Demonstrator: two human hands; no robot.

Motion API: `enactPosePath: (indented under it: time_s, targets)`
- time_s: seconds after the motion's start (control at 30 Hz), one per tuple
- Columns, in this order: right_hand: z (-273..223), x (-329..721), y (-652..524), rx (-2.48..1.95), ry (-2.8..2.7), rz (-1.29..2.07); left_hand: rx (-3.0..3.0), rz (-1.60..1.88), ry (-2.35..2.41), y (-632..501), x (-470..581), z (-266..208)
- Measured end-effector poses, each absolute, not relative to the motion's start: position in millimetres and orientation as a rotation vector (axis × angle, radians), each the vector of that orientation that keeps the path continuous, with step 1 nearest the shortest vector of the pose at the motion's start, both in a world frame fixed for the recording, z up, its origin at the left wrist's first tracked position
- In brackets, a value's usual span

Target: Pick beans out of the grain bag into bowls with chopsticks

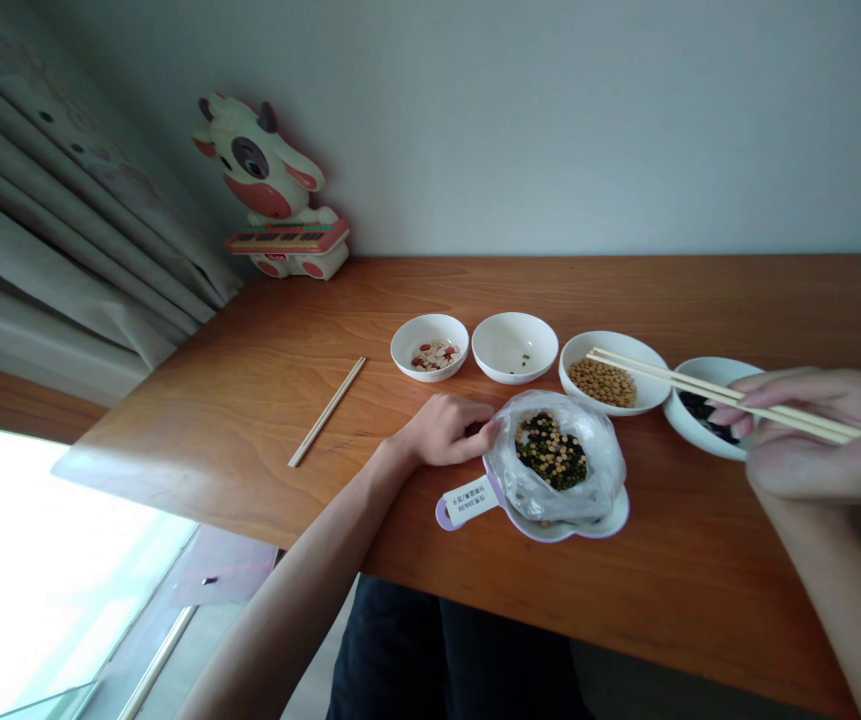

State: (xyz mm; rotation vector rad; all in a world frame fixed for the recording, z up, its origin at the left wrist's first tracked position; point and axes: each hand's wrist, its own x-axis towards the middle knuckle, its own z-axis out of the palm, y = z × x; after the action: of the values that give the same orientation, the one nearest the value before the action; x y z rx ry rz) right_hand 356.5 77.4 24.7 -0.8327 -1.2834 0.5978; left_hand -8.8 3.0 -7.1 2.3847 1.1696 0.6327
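My right hand (827, 430) grips a pair of wooden chopsticks (689, 382), their tips above the bowl of yellow beans (602, 383). With curled fingers, my left hand (451, 430) pinches the edge of a clear plastic bag (604, 455). Yellow beans mixed with small dark green ones (552, 452) lie inside the bag. It rests in a white and purple handled dish (614, 520) with a paper label (473, 500) on the handle. Partly behind my right hand stands a white bowl (689, 428) of dark beans.
A white bowl (516, 335) holds a few small green beans. Left of it, another bowl (407, 345) contains pale and reddish pieces. A second pair of chopsticks (327, 412) lies on the wooden table (250, 370). A toy cow with a keyboard (280, 190) stands at the back left.
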Motion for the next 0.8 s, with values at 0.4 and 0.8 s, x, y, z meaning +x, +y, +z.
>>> enactPosePath:
  time_s: [0.4,0.8]
  targets:
    - [37.2,355.1,85.9,-0.776,-1.234,0.709,2.381,0.634,1.178,2.9,-8.7,-7.6]
    - [45.3,356.4,69.2,-0.638,-1.458,1.228,2.367,0.637,1.173,1.6,-8.0,-4.7]
